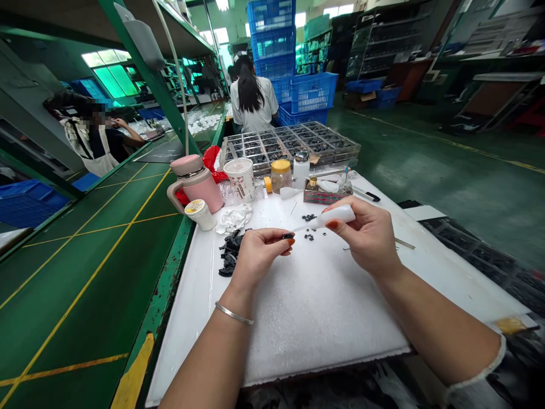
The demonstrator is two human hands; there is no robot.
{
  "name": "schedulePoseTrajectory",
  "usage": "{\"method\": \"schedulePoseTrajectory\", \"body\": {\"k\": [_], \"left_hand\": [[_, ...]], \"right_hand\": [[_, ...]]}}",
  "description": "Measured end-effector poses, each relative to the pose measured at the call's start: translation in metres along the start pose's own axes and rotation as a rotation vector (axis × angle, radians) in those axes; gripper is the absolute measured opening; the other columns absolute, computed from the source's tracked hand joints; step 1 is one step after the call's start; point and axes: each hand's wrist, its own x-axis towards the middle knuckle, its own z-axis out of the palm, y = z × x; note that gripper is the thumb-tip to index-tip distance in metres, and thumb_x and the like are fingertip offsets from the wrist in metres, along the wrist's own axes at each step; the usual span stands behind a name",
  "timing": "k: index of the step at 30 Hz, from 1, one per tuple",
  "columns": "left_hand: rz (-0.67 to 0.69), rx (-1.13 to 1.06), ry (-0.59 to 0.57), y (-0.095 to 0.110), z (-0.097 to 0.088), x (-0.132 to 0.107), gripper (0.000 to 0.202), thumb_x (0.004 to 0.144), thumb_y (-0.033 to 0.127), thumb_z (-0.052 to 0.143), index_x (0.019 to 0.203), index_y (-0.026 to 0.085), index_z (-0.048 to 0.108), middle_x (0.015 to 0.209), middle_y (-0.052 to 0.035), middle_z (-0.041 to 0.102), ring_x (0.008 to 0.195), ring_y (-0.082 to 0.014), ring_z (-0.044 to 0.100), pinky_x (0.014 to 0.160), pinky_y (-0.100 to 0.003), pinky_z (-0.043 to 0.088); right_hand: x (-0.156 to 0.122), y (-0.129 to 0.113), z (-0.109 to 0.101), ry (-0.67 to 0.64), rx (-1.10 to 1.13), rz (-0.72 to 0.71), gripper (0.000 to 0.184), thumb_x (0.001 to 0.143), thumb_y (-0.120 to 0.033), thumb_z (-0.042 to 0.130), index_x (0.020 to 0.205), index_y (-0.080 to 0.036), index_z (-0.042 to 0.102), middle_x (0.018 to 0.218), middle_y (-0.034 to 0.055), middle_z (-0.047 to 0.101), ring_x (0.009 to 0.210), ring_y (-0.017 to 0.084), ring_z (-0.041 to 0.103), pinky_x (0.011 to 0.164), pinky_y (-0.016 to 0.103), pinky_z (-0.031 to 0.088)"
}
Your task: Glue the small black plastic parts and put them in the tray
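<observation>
My left hand pinches a small black part between thumb and fingertips. My right hand grips a white plastic squeeze bottle, whose thin nozzle points at that part and nearly reaches it. Both hands hover over a white foam-covered board. A heap of black rubber-like pieces lies beside my left hand. Several tiny black rings are scattered on the board, just below my right hand's nozzle and further back.
Behind the board stand a pink tumbler, a white tub, jars, and a compartment tray of small dark parts. Green workbenches run left. Stacked blue crates and a co-worker stand beyond.
</observation>
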Motion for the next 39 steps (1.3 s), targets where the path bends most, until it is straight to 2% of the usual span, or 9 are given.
{"method": "schedulePoseTrajectory", "body": {"k": [21,34,39], "left_hand": [[-0.017,-0.002,0.011,0.0028,0.0013,-0.0003,0.023,0.063,0.025,0.076,0.081,0.012,0.075,0.072,-0.0062,0.07,0.064,-0.0144,0.062,0.063,-0.025,0.053],[-0.016,0.0,0.005,0.002,0.0004,-0.0003,0.022,0.065,0.024,0.075,0.083,0.012,0.074,0.073,-0.0061,0.07,0.065,-0.0136,0.062,0.063,-0.024,0.053],[0.007,-0.029,-0.005,0.0008,-0.0001,-0.0008,0.022,0.066,0.025,0.075,0.085,0.014,0.074,0.076,-0.0059,0.07,0.069,-0.0136,0.063,0.065,-0.023,0.053]], "right_hand": [[0.0002,-0.0002,-0.0009,0.004,-0.022,-0.002,0.022,0.074,-0.041,0.071,0.08,-0.02,0.065,0.075,0.0029,0.062,0.066,0.017,0.056,0.057,0.029,0.045],[0.0011,-0.0004,-0.0024,-0.004,-0.011,-0.014,0.018,0.074,-0.036,0.072,0.08,-0.02,0.066,0.073,0.002,0.061,0.065,0.016,0.054,0.055,0.027,0.043],[0.007,0.0057,-0.006,0.07,0.153,0.046,0.021,0.072,-0.037,0.074,0.078,-0.018,0.066,0.067,0.0007,0.055,0.056,0.012,0.047,0.048,0.025,0.036]]}}
